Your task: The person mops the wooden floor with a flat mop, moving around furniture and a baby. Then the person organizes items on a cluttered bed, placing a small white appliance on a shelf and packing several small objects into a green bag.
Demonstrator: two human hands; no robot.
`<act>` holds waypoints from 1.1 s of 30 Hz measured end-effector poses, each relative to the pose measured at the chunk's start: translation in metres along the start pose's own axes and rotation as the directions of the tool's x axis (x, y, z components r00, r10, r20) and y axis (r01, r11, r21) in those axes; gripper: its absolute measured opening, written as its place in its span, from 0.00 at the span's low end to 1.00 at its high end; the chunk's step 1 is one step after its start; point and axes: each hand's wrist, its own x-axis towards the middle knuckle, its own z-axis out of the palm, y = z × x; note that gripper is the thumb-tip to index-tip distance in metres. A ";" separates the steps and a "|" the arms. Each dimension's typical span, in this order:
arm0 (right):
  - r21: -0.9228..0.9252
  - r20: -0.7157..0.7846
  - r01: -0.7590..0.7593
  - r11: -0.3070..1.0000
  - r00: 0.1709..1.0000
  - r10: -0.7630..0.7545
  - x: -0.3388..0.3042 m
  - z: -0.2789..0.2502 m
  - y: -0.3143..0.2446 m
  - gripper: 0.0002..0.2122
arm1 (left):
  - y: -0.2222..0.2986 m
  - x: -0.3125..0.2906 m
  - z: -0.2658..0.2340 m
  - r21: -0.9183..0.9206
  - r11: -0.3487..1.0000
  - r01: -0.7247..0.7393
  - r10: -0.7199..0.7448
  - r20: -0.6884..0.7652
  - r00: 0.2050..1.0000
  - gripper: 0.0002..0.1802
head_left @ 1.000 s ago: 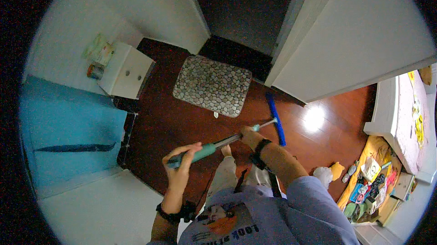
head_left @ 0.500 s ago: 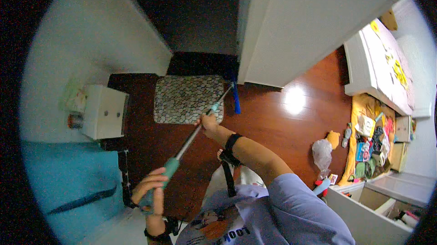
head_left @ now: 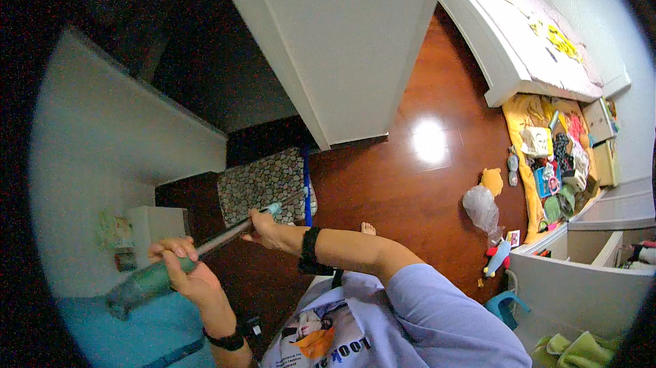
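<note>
A long-handled flat mop [head_left: 220, 239] runs slantwise across the left half of the head view, its thick green grip at the lower left. My left hand [head_left: 193, 274] is closed around the pole just above that grip. Farther along, my right hand [head_left: 265, 228] is closed on the pole beside a pale green collar. The narrow blue mop head [head_left: 307, 194] lies across the right part of a pebble-patterned mat [head_left: 256, 183]. Black bands circle both of my wrists.
A white panel [head_left: 342, 47] stands beyond the mat. At left are a small white cabinet [head_left: 157, 224] and a teal surface [head_left: 82, 330]. On the right, a plastic bag [head_left: 480, 207], an orange plush toy [head_left: 492, 181], a cluttered yellow cloth [head_left: 516, 122] and a white bed [head_left: 478, 47].
My view has turned to the right. The mop pole lies flatter, its grip swung up and left with my left hand. The blue head has shifted from beside the mat onto its right part.
</note>
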 end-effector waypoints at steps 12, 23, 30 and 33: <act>0.002 -0.192 0.064 0.998 0.979 -0.063 -0.121 -0.285 -0.129 0.10 | -0.043 0.076 0.101 -0.059 0.998 -0.005 0.022 0.288 0.957 0.21; 0.037 -0.430 0.231 0.972 0.882 -0.193 -0.212 -0.419 -0.095 0.11 | -0.116 0.081 0.183 0.025 0.997 0.073 -0.076 0.494 0.866 0.19; -0.035 -0.435 0.387 0.921 0.824 -0.363 -0.252 -0.408 -0.096 0.09 | -0.178 0.095 0.224 0.005 0.991 0.131 -0.115 0.518 0.848 0.15; 0.027 -0.503 0.429 0.903 0.787 -0.358 -0.258 -0.403 -0.097 0.06 | -0.210 0.098 0.248 0.046 0.972 0.229 -0.221 0.496 0.840 0.17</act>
